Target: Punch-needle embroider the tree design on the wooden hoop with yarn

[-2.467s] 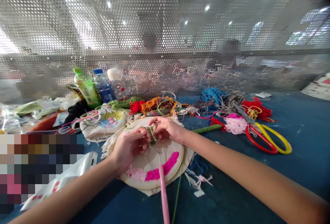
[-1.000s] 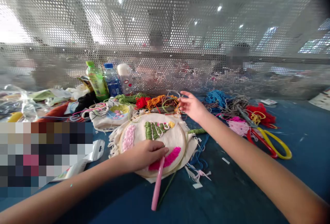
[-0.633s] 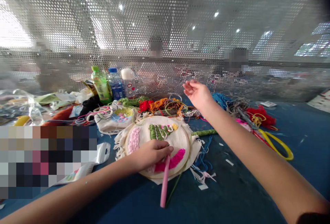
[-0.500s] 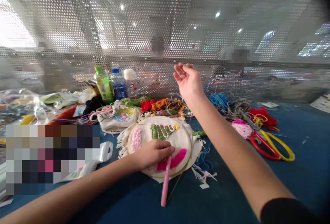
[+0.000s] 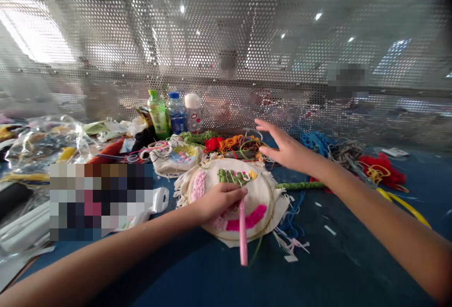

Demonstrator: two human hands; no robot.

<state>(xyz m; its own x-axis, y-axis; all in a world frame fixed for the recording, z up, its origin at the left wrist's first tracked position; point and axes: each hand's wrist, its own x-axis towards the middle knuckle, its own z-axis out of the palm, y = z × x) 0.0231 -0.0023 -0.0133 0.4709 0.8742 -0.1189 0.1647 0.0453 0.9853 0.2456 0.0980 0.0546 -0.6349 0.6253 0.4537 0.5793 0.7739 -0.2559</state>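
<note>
Over the round embroidery hoop [image 5: 271, 203], my left hand [image 5: 221, 199] pinches the top of a pink punch-needle handle [image 5: 243, 236], which points toward me. The cloth in the hoop carries a green tree shape [image 5: 228, 175], a bright pink curved band [image 5: 252, 220] and a pale pink patch [image 5: 198, 187]. My right hand [image 5: 278, 147] is raised beyond the hoop's right side, fingers apart, holding nothing. Behind it lie orange and red yarns [image 5: 231, 143].
A green bottle [image 5: 158, 116], a blue-capped bottle [image 5: 176, 116] and a white-capped one [image 5: 193, 109] stand before a perforated metal screen [image 5: 212, 29]. Plastic bags [image 5: 49, 142] lie left. Blue yarn [image 5: 314, 143], red yarn [image 5: 383, 170] and yellow-handled scissors [image 5: 406, 205] are right.
My right hand has come down and its fingers have spread. My left hand still pinches the pink handle over the hoop. The view has shifted slightly left.
</note>
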